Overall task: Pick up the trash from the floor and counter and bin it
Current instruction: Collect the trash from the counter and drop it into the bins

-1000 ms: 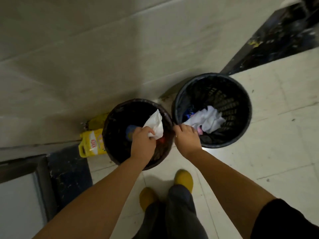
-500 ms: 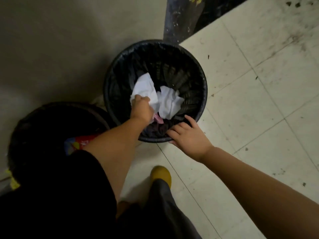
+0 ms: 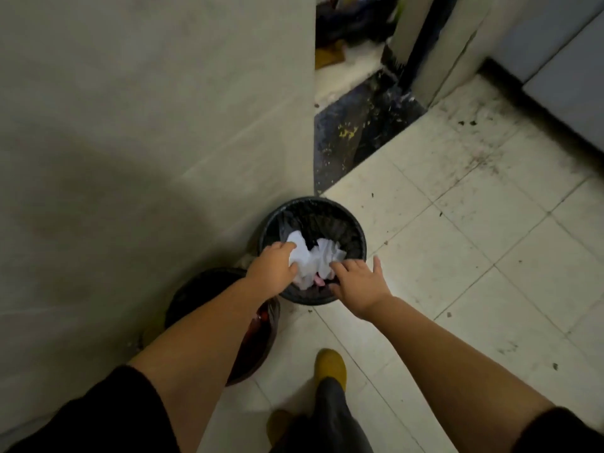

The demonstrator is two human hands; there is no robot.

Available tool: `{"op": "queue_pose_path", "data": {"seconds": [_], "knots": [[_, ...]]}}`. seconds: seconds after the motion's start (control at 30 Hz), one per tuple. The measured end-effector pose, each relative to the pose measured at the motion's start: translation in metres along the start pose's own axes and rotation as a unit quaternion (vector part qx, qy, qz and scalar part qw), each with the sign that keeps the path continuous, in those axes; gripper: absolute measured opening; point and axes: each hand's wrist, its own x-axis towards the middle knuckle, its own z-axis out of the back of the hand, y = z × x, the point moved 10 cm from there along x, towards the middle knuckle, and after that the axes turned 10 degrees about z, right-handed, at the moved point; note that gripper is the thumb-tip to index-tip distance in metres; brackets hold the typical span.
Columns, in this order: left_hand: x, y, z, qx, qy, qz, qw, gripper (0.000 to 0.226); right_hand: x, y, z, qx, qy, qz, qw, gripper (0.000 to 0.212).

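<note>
Head view: left hand loosely around paper.

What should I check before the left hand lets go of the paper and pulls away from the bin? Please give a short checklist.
1. White paper over the black bin opening: ok.
2. Left hand released: not ok, fingers curl on it.
3. Right hand empty: ok, open at the rim.
4. Bin upright: ok.
5. Room left inside: cannot tell.
6. Second bin clear of arm: not ok, forearm crosses it.

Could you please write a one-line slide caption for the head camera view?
Left hand pushes white paper into a black bin while the open right hand hovers at its rim.
</note>
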Motion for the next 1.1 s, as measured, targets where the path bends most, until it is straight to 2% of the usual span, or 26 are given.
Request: {"op": "queue_pose_path", "data": {"seconds": [0.2, 0.33, 0.43, 0.5, 0.57, 0.73, 0.9, 1.1], "knots": [[-0.133, -0.069, 0.126, -0.050, -0.053, -0.069, 0.995, 0.036, -0.115, 0.031, 0.125, 0.032, -0.045, -0.033, 0.998, 0.050], [-0.207, -0.109, 0.173, -0.093, -0.051, -0.122, 0.987, 0.028, -0.194, 0.042, 0.161, 0.050, -0.043, -0.071, 0.995, 0.052], [-0.249, -0.130, 0.185, -0.071, -0.059, -0.139, 0.986, 0.033, -0.248, 0.045, 0.177, 0.070, -0.070, -0.105, 0.990, 0.051], [-0.305, -0.162, 0.175, -0.022, -0.047, -0.191, 0.980, 0.031, -0.322, 0.043, 0.177, 0.087, -0.113, -0.154, 0.978, 0.052], [-0.307, -0.173, 0.172, -0.012, -0.042, -0.202, 0.978, 0.034, -0.332, 0.037, 0.178, 0.096, -0.112, -0.164, 0.975, 0.052], [-0.374, -0.249, 0.121, 0.091, -0.035, -0.297, 0.950, 0.038, -0.442, -0.001, 0.157, 0.125, -0.160, -0.247, 0.948, 0.051], [-0.431, -0.351, 0.050, 0.170, -0.012, -0.366, 0.915, 0.039, -0.553, -0.069, 0.114, 0.171, -0.191, -0.337, 0.906, 0.050], [-0.494, -0.505, -0.042, 0.223, 0.012, -0.451, 0.864, 0.041, -0.694, -0.172, 0.071, 0.216, -0.228, -0.435, 0.844, 0.048]]}}
